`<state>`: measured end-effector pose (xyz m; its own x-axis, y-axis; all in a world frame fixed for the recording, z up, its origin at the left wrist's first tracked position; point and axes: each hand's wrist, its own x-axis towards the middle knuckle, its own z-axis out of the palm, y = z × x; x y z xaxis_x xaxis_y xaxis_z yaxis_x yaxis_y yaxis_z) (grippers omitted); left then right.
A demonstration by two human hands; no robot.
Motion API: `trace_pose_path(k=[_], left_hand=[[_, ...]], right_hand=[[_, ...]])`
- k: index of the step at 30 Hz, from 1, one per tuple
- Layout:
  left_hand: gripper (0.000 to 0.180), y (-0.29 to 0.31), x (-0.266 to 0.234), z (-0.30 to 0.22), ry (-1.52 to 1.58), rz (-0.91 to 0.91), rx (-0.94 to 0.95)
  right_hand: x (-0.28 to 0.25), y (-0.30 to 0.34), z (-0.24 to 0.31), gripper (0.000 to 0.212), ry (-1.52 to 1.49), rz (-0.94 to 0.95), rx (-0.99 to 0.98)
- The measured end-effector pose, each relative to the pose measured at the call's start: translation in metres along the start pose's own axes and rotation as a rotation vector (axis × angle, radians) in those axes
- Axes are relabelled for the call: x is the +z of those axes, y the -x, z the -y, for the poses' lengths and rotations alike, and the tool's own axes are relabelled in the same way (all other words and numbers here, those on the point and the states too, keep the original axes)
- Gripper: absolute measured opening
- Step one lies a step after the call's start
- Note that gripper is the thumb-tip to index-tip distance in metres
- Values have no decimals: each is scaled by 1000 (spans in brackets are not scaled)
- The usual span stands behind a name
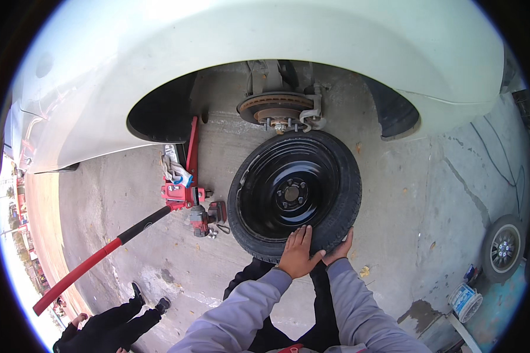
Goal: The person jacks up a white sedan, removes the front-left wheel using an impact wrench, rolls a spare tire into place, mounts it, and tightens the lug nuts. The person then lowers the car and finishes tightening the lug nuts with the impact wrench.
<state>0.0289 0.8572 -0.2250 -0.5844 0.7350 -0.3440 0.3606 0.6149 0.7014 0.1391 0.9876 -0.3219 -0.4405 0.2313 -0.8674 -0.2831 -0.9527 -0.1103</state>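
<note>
A black steel wheel with its tyre (346, 176) stands tilted in front of me, just below the bare brake disc (277, 106) and its studs. My left hand (300, 254) lies on the near part of the tyre, fingers stretched flat toward the rim. Beside it, my right hand (339, 249) cups the tyre's lower right edge, with one digit up along the sidewall and the other fingers mostly hidden. Both hands touch the tyre close together.
A pale car body (265, 29) arches overhead. To the left are a red floor jack (179, 191) with a long handle (88, 270), gloves (175, 170) on it and a cordless impact wrench (200, 220). Another wheel (504, 248) and a bucket (465, 302) stand right. A person's legs (123, 320) show lower left.
</note>
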Motion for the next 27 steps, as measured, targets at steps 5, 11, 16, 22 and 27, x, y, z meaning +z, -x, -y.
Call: trace_pose_path(k=[5, 11, 16, 22, 27], left_hand=[[93, 35, -17, -17, 7, -101, -84], [91, 71, -70, -68, -48, -46, -99], [64, 95, -88, -40, 1, -295, -202], [50, 213, -73, 61, -6, -472, -224], [58, 313, -57, 143, -149, -645, -611]], right_hand=[[20, 51, -11, 83, 89, 42, -11], [52, 172, -29, 84, 100, -77, -33], [35, 218, -64, 87, 438, -101, 95], [18, 249, -47, 78, 1354, 325, 596], [97, 248, 13, 57, 1998, 586, -777]])
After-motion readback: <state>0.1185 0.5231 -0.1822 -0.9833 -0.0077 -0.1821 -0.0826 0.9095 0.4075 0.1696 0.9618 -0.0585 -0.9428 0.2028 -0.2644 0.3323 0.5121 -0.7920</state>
